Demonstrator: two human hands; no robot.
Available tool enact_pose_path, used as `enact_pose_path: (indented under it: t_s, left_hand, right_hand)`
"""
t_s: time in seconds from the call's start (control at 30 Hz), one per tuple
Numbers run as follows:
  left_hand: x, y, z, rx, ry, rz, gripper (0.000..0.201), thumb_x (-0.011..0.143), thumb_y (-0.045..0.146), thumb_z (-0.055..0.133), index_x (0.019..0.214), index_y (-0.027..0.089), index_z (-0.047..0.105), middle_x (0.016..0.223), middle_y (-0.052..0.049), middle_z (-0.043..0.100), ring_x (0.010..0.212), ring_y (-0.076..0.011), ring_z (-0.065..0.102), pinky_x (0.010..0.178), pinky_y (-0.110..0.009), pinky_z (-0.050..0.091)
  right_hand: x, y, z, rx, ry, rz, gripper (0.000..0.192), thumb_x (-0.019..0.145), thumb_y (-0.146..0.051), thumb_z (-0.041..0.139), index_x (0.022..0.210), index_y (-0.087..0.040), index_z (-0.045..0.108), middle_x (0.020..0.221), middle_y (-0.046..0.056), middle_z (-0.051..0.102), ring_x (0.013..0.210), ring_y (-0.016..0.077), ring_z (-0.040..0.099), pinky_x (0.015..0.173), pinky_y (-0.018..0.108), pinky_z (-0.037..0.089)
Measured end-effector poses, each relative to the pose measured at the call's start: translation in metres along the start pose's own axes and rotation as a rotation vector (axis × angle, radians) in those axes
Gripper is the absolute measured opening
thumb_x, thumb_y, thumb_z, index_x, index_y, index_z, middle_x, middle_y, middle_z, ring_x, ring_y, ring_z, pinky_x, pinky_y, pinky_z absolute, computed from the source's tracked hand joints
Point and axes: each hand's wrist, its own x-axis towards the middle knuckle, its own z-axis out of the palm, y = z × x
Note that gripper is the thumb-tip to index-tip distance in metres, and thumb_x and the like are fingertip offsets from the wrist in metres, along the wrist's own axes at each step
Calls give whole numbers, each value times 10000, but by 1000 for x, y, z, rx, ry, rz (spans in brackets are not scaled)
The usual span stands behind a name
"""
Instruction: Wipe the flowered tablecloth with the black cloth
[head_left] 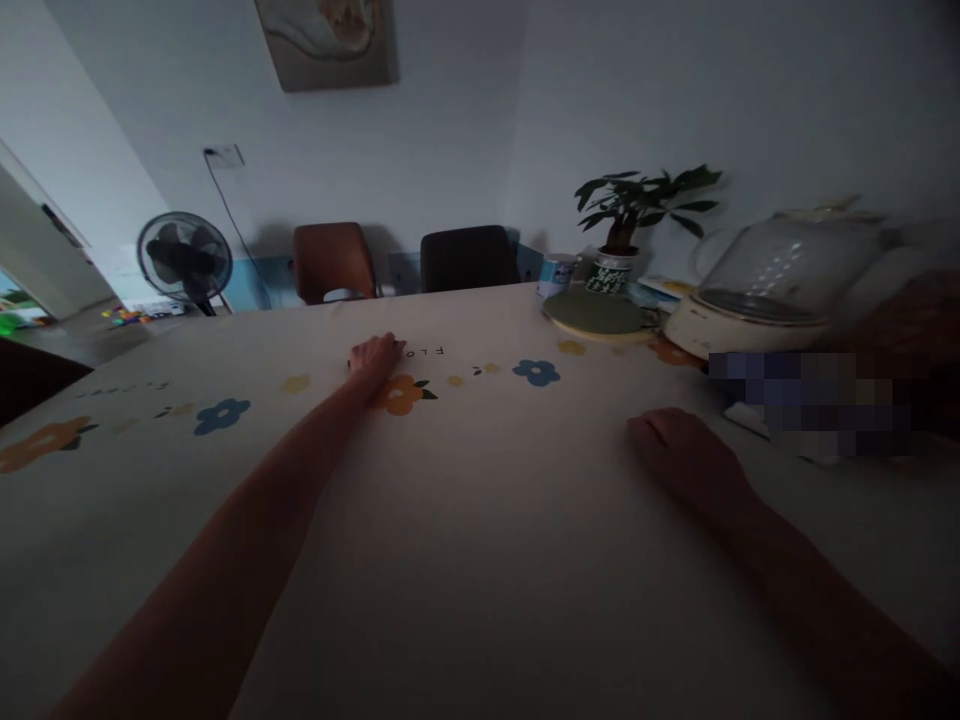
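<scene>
Resting on a white cloth printed with flowers (465,520) that covers the worktop (450,640), both bare hands touch the same surface, so the relation that matters is how each one sits along the printed band. The left hand (373,357) reaches farther forward, its forearm slanting across the cloth. Small black printed letters (427,351) lie just to the right of its fingers, and an orange printed flower (397,397) shows beside its wrist, partly covered. The band's long axis runs from side to side, crossing the line of the left forearm. Whether the left grip is pinching the cloth or merely pressing on it, I cannot tell. The right grip is curled into a loose fist, with nothing visible in it; that right hand (679,450) sits closer to the body, and the blue printed flower (537,373) lies between the hands, farther forward than the right one.

The cloth looks smooth and matte, nearly flat. Beyond the right hand stand a round, flat, dull-green mat (600,312) with a pale rim, a rounded clear-glass kettle (765,265) on a cream base, and a leafy green plant (621,235) in a patterned pot (609,273).
</scene>
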Motion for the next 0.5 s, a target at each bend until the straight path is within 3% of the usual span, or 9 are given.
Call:
enact_pose_path:
  t_s: [0.07,0.17,0.27,0.37,0.5]
  left_hand:
    - [-15,35,-1,-9,-24,98,464,1012,471,295,1178,177,612,1170,-159,658,1100,-308,623,900,-402,466]
    - [-58,82,-3,-23,-71,300,439,1015,501,314,1153,221,622,1164,-103,670,1077,-265,635,860,-349,462]
    - [-109,101,-8,-12,-118,457,436,1014,530,320,1115,244,633,1135,-67,680,1043,-246,645,817,-328,453]
    - [-145,90,-16,28,-149,491,429,1025,493,306,1082,224,635,1099,-75,683,1017,-244,648,785,-324,439]
    - [-171,43,-26,88,-181,412,423,1025,470,285,1014,220,625,1037,-69,688,992,-245,651,768,-331,433]
  right_hand:
    - [0,2,3,-14,34,-33,337,970,-264,351,848,-166,650,991,127,691,946,244,607,801,342,419]
    - [1,5,7,-28,54,-55,295,958,-262,387,869,-172,653,1003,118,694,965,245,613,818,345,429]
    - [-1,5,9,-36,63,-83,306,956,-275,382,890,-166,660,995,128,691,946,252,611,794,351,430]
    - [-4,2,7,-41,81,-118,322,951,-276,369,883,-158,660,987,145,690,920,256,599,769,357,423]
    - [-10,-5,2,-30,63,-115,305,942,-262,380,908,-152,663,1036,160,689,953,268,597,760,357,413]
